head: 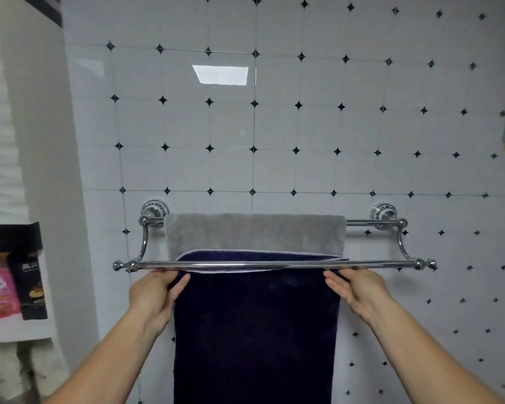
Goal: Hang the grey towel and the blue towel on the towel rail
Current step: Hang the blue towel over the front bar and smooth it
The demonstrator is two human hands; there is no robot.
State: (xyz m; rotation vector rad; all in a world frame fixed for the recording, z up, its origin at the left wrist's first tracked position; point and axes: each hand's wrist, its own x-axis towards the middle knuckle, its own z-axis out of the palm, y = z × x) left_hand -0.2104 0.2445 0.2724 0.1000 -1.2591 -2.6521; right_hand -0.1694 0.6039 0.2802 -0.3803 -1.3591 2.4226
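With left hand and right hand pinching the side edges of the blue towel just under the towel rail, pull down evenly, without dragging the grey towel.

Both forearms bare, angled up from the lower corners and converging, wrists about level. The left hand grips the left edge of the blue towel — thumb on the front face, fingers curled behind it. The right hand pinches the right edge — fingers pointing inward, palm facing left.
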